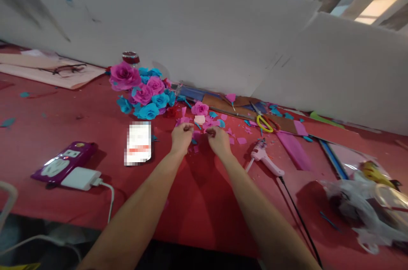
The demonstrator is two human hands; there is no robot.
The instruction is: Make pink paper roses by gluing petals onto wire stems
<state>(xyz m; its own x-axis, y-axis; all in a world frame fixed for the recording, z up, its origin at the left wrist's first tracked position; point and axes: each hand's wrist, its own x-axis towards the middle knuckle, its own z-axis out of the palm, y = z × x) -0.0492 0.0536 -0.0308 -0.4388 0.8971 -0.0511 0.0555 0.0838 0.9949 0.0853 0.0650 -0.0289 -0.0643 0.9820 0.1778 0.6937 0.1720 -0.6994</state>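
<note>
Over the middle of the red table, my left hand (181, 137) is closed with thumb and fingers pinched together. A short gap to its right, my right hand (219, 139) makes a similar pinch. Whatever either one grips is too small to make out. Pink paper petals (210, 123) and blue scraps lie around and just beyond my fingertips. Behind them rests a pink paper rose (200, 108). Farther left stands a bunch of pink and blue paper flowers (143, 91).
A pink glue gun (267, 160) with a black cord lies right of my arm, scissors (264, 124) behind it. On the left are a lit phone (138, 143), a purple power strip (68, 157) and a white charger (81, 178). A plastic bag (360, 210) sits at far right.
</note>
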